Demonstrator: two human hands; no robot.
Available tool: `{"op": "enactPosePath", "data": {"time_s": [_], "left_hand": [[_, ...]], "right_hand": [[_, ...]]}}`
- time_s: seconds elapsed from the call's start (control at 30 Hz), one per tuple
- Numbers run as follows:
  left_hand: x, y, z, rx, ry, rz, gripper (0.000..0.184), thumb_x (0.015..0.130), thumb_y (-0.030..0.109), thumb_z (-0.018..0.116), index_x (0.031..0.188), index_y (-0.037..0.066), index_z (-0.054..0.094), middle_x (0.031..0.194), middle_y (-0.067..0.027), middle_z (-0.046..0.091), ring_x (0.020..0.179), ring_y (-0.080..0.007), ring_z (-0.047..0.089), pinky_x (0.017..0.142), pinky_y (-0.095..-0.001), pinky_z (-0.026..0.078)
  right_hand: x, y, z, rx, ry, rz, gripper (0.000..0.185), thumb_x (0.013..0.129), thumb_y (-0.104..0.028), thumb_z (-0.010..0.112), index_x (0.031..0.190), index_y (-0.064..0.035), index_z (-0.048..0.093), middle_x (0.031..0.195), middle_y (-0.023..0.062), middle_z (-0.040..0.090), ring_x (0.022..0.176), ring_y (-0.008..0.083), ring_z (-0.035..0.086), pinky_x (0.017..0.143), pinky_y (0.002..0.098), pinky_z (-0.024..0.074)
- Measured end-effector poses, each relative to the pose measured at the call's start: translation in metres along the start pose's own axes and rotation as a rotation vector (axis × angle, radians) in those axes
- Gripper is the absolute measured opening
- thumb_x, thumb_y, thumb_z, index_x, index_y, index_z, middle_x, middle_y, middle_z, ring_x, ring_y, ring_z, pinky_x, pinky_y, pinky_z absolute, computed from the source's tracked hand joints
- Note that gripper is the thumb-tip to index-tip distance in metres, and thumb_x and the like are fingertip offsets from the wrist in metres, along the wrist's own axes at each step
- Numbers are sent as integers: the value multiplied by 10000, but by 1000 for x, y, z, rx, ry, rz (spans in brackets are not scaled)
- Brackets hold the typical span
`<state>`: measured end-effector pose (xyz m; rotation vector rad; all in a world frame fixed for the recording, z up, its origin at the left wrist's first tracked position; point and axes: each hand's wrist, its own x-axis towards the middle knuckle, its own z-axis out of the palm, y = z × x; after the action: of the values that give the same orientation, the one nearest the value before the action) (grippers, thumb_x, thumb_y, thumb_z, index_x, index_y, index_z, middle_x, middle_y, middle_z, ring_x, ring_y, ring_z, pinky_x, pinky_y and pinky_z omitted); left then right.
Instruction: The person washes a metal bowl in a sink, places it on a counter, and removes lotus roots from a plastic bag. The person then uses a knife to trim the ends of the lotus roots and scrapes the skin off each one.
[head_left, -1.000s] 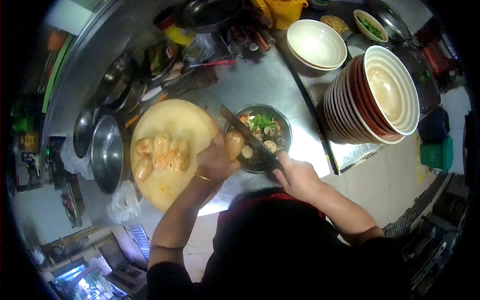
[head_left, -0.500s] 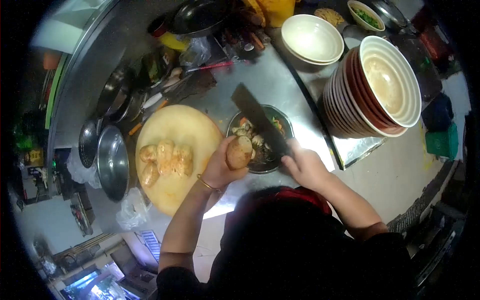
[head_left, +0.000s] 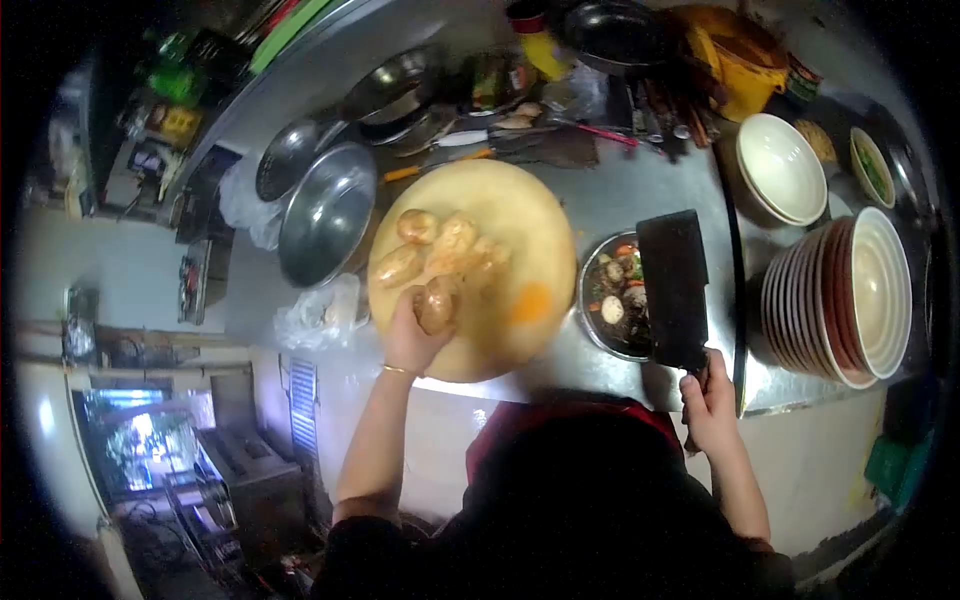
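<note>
My left hand [head_left: 411, 338] is closed around a brown potato [head_left: 437, 305] at the near edge of the round cutting board [head_left: 525, 215]. Several more potatoes [head_left: 398, 264], shiny and unpeeled, lie together on the board just beyond it. In my right hand [head_left: 714, 405] is the handle of a cleaver [head_left: 674, 280], its broad dark blade held over the right part of a metal bowl [head_left: 587, 325]. Inside the bowl are vegetable scraps [head_left: 613, 285] in white, orange and dark tones; the blade hides the rest.
Stacked bowls [head_left: 800, 300] and white bowls [head_left: 780, 165] stand to the right. A metal basin [head_left: 328, 215], a strainer [head_left: 287, 158] and a plastic bag [head_left: 320, 312] sit left of the board. Knives [head_left: 460, 139], pans and a yellow bucket [head_left: 745, 70] line the back.
My left hand has moved from beside the bowl to the board, with a potato in it. The cleaver has turned more upright and shifted to the bowl's right side. My view has turned left.
</note>
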<state>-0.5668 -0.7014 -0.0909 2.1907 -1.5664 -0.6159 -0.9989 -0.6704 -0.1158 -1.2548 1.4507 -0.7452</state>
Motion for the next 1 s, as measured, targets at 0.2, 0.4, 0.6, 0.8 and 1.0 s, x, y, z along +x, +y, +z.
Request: {"op": "enactPosePath", "data": {"time_s": [0.2, 0.4, 0.6, 0.8, 1.0], "left_hand": [[23, -70, 9, 575, 165, 266, 643, 720, 336, 779, 1314, 230, 557, 1271, -77, 586, 1194, -283, 521, 1032, -446, 380], [24, -93, -22, 593, 325, 312, 634, 719, 213, 736, 1321, 176, 541, 1294, -74, 564, 1217, -301, 504, 1068, -556, 302], [56, -190, -120, -34, 811, 196, 164, 809, 72, 627, 966, 65, 675, 941, -149, 684, 919, -336, 642, 831, -403, 496], [74, -326, -112, -53, 574, -229, 198, 835, 100, 589, 998, 58, 692, 866, -186, 690, 855, -345, 665, 788, -397, 514], [64, -337, -102, 332, 13, 27, 467, 786, 232, 667, 1242, 160, 592, 1100, -154, 655, 1045, -328, 614, 889, -408, 488]], "right_hand": [[-8, -17, 10, -59, -65, -32, 437, 929, -64, 512, 1346, -22, 392, 718, 5, 495, 530, 85, 469, 466, 246, 400], [-34, -32, 39, 110, -20, 33, 482, 942, -119, 517, 1393, -49, 359, 745, -3, 487, 520, 60, 434, 423, 215, 370], [-42, -25, 76, 168, 40, 63, 526, 990, -118, 479, 1469, -84, 267, 748, -5, 497, 532, 61, 442, 449, 218, 400], [-54, -63, 144, 241, 118, 112, 523, 993, -110, 472, 1468, -81, 254, 755, 3, 512, 549, 68, 463, 457, 225, 416], [-64, -101, 203, 182, 99, 52, 420, 983, -128, 477, 1369, -54, 329, 721, -12, 471, 519, 62, 425, 442, 216, 387]]}}
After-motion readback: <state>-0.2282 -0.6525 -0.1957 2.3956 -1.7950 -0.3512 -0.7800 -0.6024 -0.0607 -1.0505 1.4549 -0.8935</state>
